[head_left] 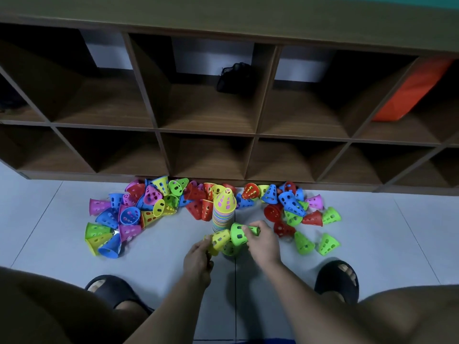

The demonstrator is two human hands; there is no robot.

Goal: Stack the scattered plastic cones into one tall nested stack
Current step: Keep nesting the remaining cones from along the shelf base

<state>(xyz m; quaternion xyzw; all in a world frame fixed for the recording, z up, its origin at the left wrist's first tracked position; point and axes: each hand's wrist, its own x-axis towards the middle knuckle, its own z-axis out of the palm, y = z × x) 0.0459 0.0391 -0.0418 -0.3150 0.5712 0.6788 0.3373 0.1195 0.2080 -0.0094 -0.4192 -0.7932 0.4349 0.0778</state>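
— Nearest the camera? 
— Bare knees at both lower corners, black slippers [337, 281] planted on the pale tiled floor [161, 256].

— And the hands? 
— Left hand [198, 263] clenched on a yellow cone [219, 239], held tilted. Right hand [263, 240] grasping a green cone [239, 234] by its narrow end, lying sideways, wide mouth toward the yellow one, the two touching. Another green cone [229, 248] just beneath, partly hidden.

— The stack? 
— Just behind the hands: a tall nested stack [222, 218], upright, striped in many colours, capped with a yellow cone with pink showing through its holes.

— Loose ones? 
— Heaped to the left [129, 214] in pink, blue, yellow and green; spread to the right [293, 209] in red, blue and green; more along the foot of the shelf.

— Farther back? 
— Wooden cubby shelf [206, 131], a black mesh bag [232, 78] in an upper compartment, something orange [412, 93] at far right.
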